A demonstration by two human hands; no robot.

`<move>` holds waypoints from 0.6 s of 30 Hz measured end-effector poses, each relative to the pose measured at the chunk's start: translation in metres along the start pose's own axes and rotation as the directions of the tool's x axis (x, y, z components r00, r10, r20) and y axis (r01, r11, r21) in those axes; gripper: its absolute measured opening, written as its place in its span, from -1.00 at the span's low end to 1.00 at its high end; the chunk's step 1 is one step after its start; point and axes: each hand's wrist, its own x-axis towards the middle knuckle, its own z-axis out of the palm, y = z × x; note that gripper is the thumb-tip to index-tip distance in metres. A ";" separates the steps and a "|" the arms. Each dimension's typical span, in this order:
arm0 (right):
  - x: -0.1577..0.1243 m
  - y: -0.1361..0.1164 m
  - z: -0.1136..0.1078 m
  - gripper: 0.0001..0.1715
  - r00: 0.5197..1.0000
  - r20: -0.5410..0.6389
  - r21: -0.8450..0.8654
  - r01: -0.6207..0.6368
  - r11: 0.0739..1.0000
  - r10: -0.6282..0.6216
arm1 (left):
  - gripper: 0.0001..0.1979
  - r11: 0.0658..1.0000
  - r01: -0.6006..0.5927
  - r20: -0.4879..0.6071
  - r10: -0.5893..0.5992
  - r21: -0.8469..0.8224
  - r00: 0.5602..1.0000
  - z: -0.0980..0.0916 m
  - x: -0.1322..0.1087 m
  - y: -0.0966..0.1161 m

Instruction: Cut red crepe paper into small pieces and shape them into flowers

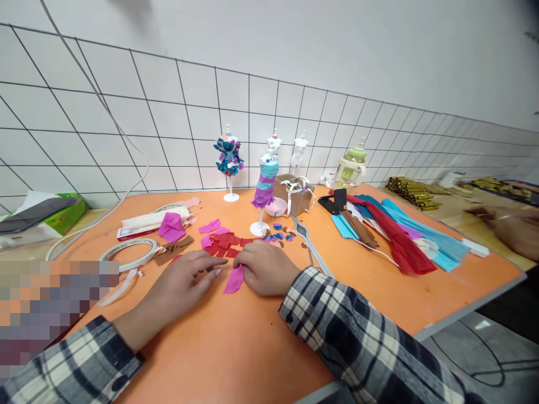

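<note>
Both my hands rest on the orange table [236, 348] in front of me. My left hand [185, 280] lies with fingers stretched toward a pink crepe-paper strip [234, 279]. My right hand [264, 268] is curled, its fingertips pinching the top end of that pink strip. Just beyond the hands lie small red paper squares [225, 244] and more pink scraps [209, 226]. A small mannequin stand [264, 188] dressed in blue and purple paper stands behind them, with tiny blue and purple flowers [278, 235] at its foot.
Another dressed mannequin [228, 157] and two bare white ones [300, 147] stand near the tiled wall. Tape rolls [128, 253], scissors [310, 247], a paper bag [295, 193], a bottle [351, 165], red and blue crepe sheets [400, 235]. Another person's hand [511, 227] at right.
</note>
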 end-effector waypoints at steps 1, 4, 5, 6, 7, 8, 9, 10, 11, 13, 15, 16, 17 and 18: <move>0.000 -0.005 0.001 -0.73 0.999 0.027 0.015 0.040 0.999 -0.041 | -0.63 0.995 -0.097 -0.017 0.098 0.031 0.995 0.000 0.001 -0.006; 0.001 -0.015 0.006 -0.74 0.987 0.116 0.007 0.114 0.993 -0.114 | -0.60 0.950 -0.297 0.069 0.291 0.094 0.954 0.002 0.003 -0.014; 0.001 -0.017 0.006 -0.74 0.982 0.148 -0.006 0.119 0.993 -0.117 | -0.58 0.943 -0.313 0.114 0.300 0.111 0.947 0.003 0.002 -0.013; 0.000 -0.019 0.006 -0.76 0.977 0.181 -0.014 0.119 0.993 -0.114 | -0.58 0.941 -0.310 0.150 0.290 0.134 0.945 0.004 0.001 -0.012; 0.000 -0.020 0.005 -0.78 0.972 0.212 -0.012 0.111 0.994 -0.106 | -0.60 0.941 -0.296 0.169 0.268 0.165 0.948 0.005 0.000 -0.009; -0.001 -0.020 0.004 -0.81 0.966 0.239 0.008 0.100 0.995 -0.099 | -0.62 0.941 -0.277 0.170 0.245 0.197 0.955 0.005 -0.001 -0.007; -0.002 -0.019 0.002 -0.84 0.961 0.259 0.046 0.087 0.995 -0.095 | -0.63 0.939 -0.260 0.162 0.228 0.223 0.960 0.005 -0.002 -0.004; -0.004 -0.018 -0.001 -0.86 0.959 0.270 0.098 0.067 0.993 -0.091 | -0.65 0.938 -0.250 0.154 0.217 0.240 0.964 0.004 -0.003 -0.001; -0.005 -0.017 -0.004 -0.86 0.958 0.276 0.157 0.038 0.987 -0.080 | -0.67 0.938 -0.242 0.144 0.211 0.249 0.967 0.003 -0.004 0.002; -0.007 -0.012 -0.008 -0.82 0.961 0.273 0.259 -0.039 0.965 -0.035 | -0.69 0.940 -0.237 0.129 0.210 0.246 0.969 0.001 -0.006 0.006; -0.009 -0.007 -0.012 -0.81 0.970 0.239 0.284 -0.111 0.952 0.042 | -0.71 0.942 -0.237 0.118 0.214 0.236 0.970 -0.001 -0.006 0.008; -0.009 -0.004 -0.012 -0.81 0.975 0.211 0.274 -0.131 0.953 0.073 | -0.72 0.944 -0.235 0.113 0.214 0.232 0.970 -0.001 -0.006 0.009; -0.009 -0.002 -0.013 -0.80 0.979 0.183 0.259 -0.133 0.957 0.086 | -0.72 0.946 -0.233 0.111 0.213 0.227 0.971 -0.001 -0.006 0.009; -0.010 0.000 -0.013 -0.79 0.983 0.162 0.243 -0.120 0.963 0.082 | -0.73 0.948 -0.227 0.110 0.207 0.221 0.972 -0.001 -0.006 0.010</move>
